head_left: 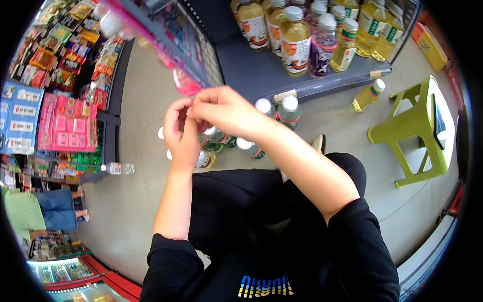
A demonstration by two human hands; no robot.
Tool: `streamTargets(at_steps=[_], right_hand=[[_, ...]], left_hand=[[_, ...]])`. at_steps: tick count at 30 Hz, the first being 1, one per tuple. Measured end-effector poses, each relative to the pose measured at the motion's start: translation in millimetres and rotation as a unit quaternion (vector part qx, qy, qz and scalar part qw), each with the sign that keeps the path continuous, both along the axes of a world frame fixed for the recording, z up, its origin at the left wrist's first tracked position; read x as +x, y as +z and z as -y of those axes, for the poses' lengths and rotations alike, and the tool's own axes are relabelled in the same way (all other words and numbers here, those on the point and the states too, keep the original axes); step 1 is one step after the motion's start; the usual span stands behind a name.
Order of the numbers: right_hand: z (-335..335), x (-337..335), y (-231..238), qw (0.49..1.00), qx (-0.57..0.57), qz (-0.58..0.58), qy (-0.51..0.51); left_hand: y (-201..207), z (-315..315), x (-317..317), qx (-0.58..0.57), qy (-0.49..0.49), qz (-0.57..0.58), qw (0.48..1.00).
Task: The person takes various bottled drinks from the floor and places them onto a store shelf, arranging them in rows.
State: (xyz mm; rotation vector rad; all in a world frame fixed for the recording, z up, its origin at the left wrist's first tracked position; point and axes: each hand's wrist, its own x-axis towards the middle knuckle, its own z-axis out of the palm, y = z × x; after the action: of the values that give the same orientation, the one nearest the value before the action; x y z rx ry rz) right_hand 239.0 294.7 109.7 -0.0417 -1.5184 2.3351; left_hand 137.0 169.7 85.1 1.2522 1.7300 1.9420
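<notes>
My left hand [182, 132] and my right hand [221, 109] meet above the floor in front of the shelf. Both have their fingers curled in, and the fingertips press together in a pinch. Whatever lies between them, if anything, is hidden or too small to name. Below and behind my hands stand several bottles with white caps on the floor, among them a clear bottle [289, 115] to the right of my right wrist and another capped bottle [250, 149] under my right forearm. My hands and arms partly cover this group.
A grey shelf [239, 70] holds juice bottles [295, 43]. One yellow bottle [367, 96] stands on the floor near a green stool [430, 126] bearing a dark flat object [443, 121]. At left are a lying clear bottle [118, 168], a snack rack [113, 118] and a person [25, 214].
</notes>
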Motion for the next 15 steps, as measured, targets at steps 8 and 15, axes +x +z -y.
streamTargets(at_steps=[8, 15], right_hand=[[-118, 32, -9, 0.862, 0.241, 0.007, -0.446], [-171, 44, -41, 0.785, 0.255, -0.004, -0.564]], left_hand=[[20, -115, 22, 0.023, -0.101, -0.011, 0.995], [2, -211, 26, 0.025, -0.099, -0.001, 0.995]])
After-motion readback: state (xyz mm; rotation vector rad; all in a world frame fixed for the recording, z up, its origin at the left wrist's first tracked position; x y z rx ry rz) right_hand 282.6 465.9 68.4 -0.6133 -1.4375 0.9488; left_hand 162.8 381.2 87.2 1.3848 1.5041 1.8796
